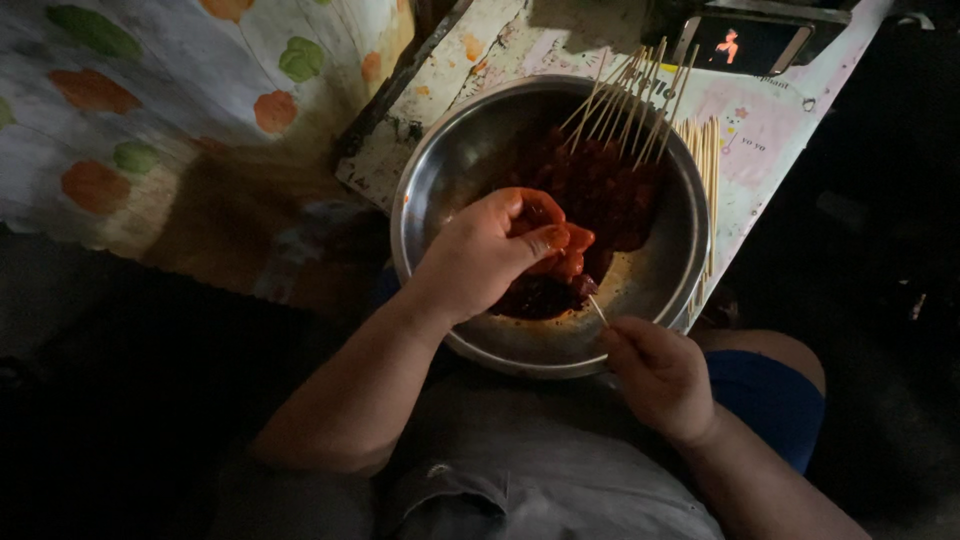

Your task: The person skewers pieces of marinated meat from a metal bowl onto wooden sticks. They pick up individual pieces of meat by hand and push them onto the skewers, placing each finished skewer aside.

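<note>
The skewer (597,309) is pinched in your right hand (655,372), its long axis pointing up-left to the meat piece (562,252), which your left hand (487,252) clamps just above its tip (very near), over the steel bowl (450,160) holding marinated meat (600,185) and spare skewers (630,100).
</note>
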